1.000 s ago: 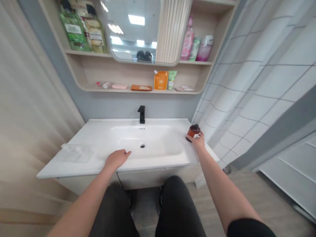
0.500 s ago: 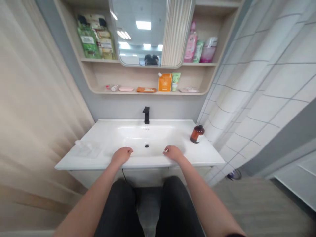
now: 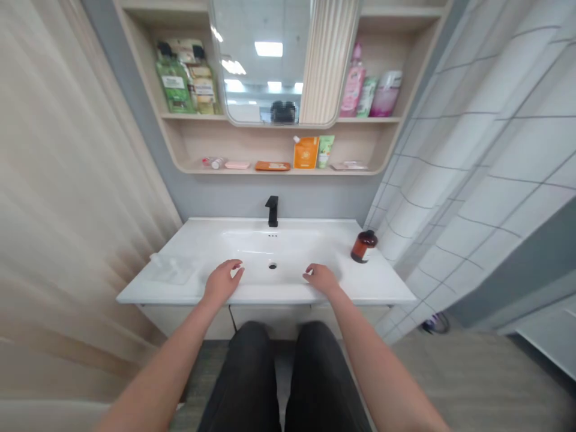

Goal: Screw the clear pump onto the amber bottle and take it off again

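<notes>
My left hand [image 3: 222, 282] is over the front left part of the white sink basin [image 3: 288, 277]. Its thumb and fingers are apart, with nothing between them. On the basin's front right side is my right hand [image 3: 322, 278], fingers loosely bent and a small gap at the thumb; it holds nothing I can see. Between and beyond the hands lie the dark drain [image 3: 272, 266] and the black faucet [image 3: 272, 211]. A brown bottle [image 3: 363, 246] with a dark cap stands on the counter to the right of my right hand.
A clear plastic piece [image 3: 171, 269] lies on the counter's left side. Above hangs a mirror cabinet [image 3: 279, 171] with several bottles, an orange pouch [image 3: 306, 152] and a green tube [image 3: 324, 151]. Curtains flank both sides: beige [image 3: 90, 180] left, white checked [image 3: 450, 168] right.
My left hand has opened, its thumb now apart from the fingers. My right hand's fingers have parted slightly. The whole view has shifted a little, so things appear farther right.
</notes>
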Action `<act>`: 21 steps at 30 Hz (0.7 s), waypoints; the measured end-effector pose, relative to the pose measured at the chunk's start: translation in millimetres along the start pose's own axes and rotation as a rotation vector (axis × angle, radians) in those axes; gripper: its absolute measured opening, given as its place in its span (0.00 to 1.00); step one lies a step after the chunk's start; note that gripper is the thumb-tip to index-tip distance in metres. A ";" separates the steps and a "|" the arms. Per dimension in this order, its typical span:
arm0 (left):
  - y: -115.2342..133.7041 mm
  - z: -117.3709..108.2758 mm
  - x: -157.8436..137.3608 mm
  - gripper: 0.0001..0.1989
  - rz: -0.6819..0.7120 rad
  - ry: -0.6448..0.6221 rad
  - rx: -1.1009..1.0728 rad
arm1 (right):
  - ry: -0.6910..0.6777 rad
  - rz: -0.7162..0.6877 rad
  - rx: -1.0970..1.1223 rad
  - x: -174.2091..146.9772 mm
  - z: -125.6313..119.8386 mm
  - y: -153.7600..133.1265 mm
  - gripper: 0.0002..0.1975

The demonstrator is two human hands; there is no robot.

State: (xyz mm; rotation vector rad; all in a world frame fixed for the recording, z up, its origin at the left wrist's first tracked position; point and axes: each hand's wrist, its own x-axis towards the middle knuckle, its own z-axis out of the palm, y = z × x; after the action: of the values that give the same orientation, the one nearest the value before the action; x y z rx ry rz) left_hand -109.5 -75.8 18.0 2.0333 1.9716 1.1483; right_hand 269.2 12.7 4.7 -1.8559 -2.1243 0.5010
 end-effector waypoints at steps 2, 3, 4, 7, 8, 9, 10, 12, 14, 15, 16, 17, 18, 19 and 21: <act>0.4 -28.5 0.3 0.17 0.061 0.147 0.054 | -0.008 -0.006 0.007 0.8 0.6 0.4 0.12; -0.9 -46.3 1.9 0.18 0.053 0.234 0.102 | -0.007 -0.008 0.013 1.5 0.9 0.9 0.12; -3.3 -65.5 4.4 0.19 0.021 0.310 0.163 | -0.004 -0.011 0.020 2.1 1.3 1.7 0.12; -18.0 -119.6 15.3 0.24 -0.121 0.351 0.415 | 0.014 -0.045 0.058 3.5 1.7 4.9 0.11; -25.3 -133.3 19.2 0.26 -0.169 0.301 0.496 | 0.019 -0.063 0.081 3.5 1.6 6.2 0.10; -33.5 -143.7 22.9 0.28 -0.218 0.229 0.565 | 0.022 -0.080 0.108 3.4 1.3 7.5 0.10; -42.6 -150.8 26.1 0.30 -0.272 0.145 0.619 | 0.026 -0.096 0.136 3.1 1.0 8.8 0.10; -62.1 -155.8 31.0 0.32 -0.358 -0.034 0.688 | 0.042 -0.116 0.180 2.4 0.2 11.1 0.10; -81.0 -153.0 33.9 0.32 -0.382 -0.177 0.729 | 0.064 -0.123 0.201 1.9 -0.3 12.2 0.10; -89.1 -150.6 34.7 0.31 -0.369 -0.221 0.745 | 0.072 -0.126 0.205 1.9 -0.3 12.4 0.10; -95.6 -148.4 35.3 0.29 -0.347 -0.245 0.762 | 0.077 -0.128 0.206 1.9 -0.1 12.3 0.10; -100.4 -146.8 35.6 0.28 -0.327 -0.251 0.778 | 0.077 -0.130 0.204 2.1 0.1 12.1 0.10; -103.0 -145.8 35.8 0.27 -0.313 -0.247 0.789 | 0.073 -0.132 0.203 2.3 0.4 12.1 0.10; -103.2 -145.2 35.7 0.26 -0.303 -0.244 0.792 | 0.071 -0.132 0.202 2.5 0.7 12.2 0.10; -96.1 -143.6 34.7 0.25 -0.282 -0.225 0.753 | 0.071 -0.132 0.203 2.8 1.0 13.5 0.09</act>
State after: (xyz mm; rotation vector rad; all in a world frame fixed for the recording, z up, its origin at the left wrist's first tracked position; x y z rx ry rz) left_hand -272.2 -90.3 84.0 1.9112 2.6960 0.0961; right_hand 280.5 17.0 -2.0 -1.5885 -2.0489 0.5873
